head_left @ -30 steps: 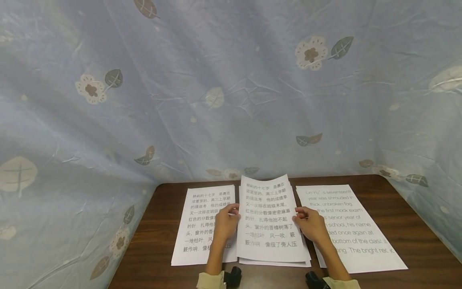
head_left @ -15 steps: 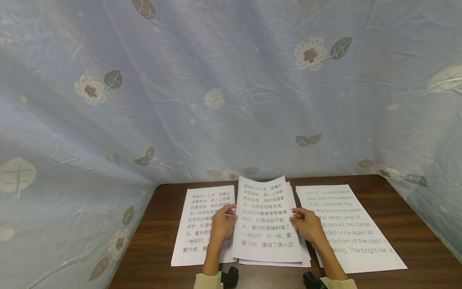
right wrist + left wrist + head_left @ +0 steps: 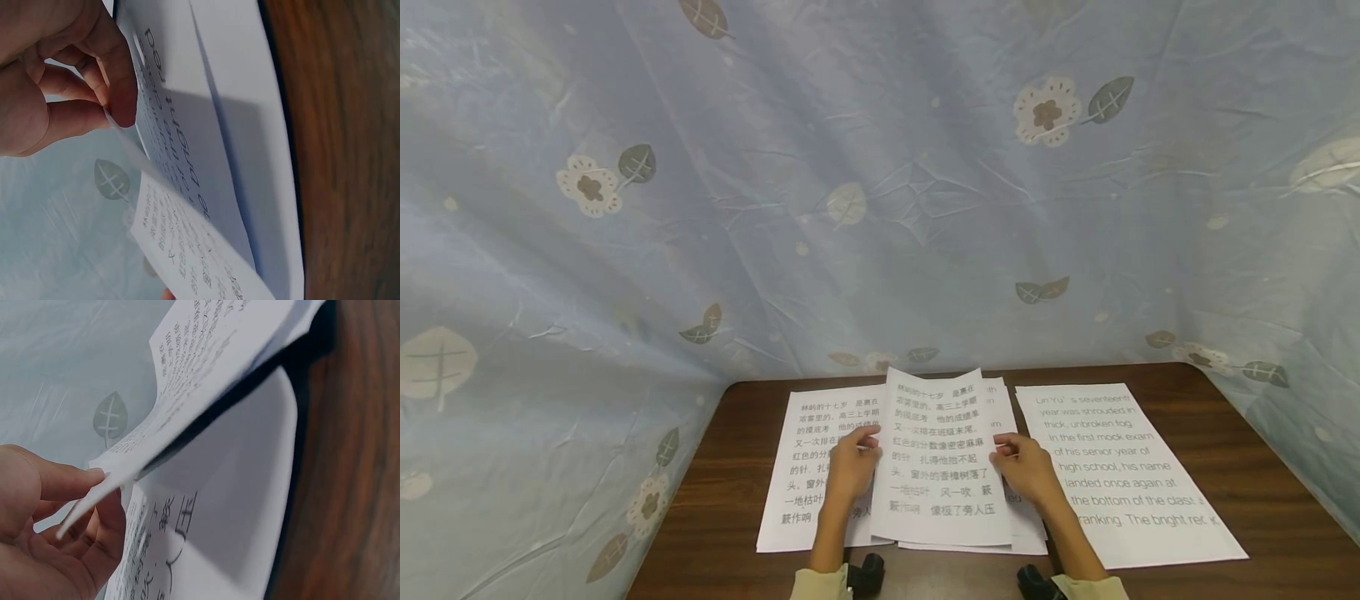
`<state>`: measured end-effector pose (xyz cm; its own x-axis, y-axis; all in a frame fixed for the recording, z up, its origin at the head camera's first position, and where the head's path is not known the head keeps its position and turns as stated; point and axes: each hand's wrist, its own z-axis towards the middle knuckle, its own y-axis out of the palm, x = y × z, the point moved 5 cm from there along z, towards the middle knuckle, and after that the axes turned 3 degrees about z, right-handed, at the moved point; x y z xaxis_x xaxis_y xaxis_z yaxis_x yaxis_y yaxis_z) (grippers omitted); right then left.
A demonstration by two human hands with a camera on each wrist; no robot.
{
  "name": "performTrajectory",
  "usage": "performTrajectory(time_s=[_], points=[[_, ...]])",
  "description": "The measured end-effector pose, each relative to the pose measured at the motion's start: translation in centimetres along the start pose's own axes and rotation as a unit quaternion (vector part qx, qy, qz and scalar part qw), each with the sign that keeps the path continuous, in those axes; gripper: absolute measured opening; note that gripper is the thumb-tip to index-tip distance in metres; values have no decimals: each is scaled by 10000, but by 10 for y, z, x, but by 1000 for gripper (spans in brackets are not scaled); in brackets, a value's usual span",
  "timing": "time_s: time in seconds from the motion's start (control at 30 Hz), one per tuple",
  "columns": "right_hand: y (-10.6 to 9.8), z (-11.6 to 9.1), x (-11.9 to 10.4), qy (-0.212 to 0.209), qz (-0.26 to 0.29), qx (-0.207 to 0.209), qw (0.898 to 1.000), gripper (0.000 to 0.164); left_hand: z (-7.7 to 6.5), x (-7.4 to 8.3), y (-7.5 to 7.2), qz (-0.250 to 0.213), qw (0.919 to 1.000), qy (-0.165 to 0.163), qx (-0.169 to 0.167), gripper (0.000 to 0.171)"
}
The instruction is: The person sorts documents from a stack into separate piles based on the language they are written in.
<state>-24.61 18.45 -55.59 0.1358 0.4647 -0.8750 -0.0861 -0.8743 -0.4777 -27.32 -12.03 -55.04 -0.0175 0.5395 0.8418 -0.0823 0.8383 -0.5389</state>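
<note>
A white paper sheet printed with black Chinese characters [image 3: 934,467] is held up by both edges: the left hand [image 3: 853,465] pinches its left edge and the right hand [image 3: 1026,471] pinches its right edge, so the two hands stand apart with the sheet between them. In the head view it partly covers two things: the white paper with Chinese print [image 3: 797,492] on its left, and the white paper with English print [image 3: 1021,527] beneath it and showing past its right edge. Farther right of the sheet, apart from it, lies another white paper with larger-looking English lines [image 3: 1138,492].

The head view flattens the sheet; the left wrist view shows it bowed and lifted, a dark gap under its near edge, the thumb above and fingers below. The right wrist view brings out English words under the sheet (only scraps are legible from the head), with another paper margin below them.

Under all of this is a dark brown wood-grain table [image 3: 722,483]; beyond the sheet hangs a pale blue cloth with leaves and flowers [image 3: 895,283]. Nearer the person than the sheet, pale yellowish sleeves [image 3: 822,584] show.
</note>
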Motion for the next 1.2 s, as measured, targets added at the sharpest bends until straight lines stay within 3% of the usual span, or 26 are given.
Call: performTrajectory(time_s=[0.5,0.87,1.2], points=[[21,-2,-11,-81,-41,18,10000,38,3,-20,-20,223,9996,57,167,37],[38,-6,-20,-173,189,-132,9996,37,1,-35,-34,374,9991,-40,215,37],[55,-3,-20,-204,353,-182,9990,37,4,-42,-47,506,9981,72,356,37]])
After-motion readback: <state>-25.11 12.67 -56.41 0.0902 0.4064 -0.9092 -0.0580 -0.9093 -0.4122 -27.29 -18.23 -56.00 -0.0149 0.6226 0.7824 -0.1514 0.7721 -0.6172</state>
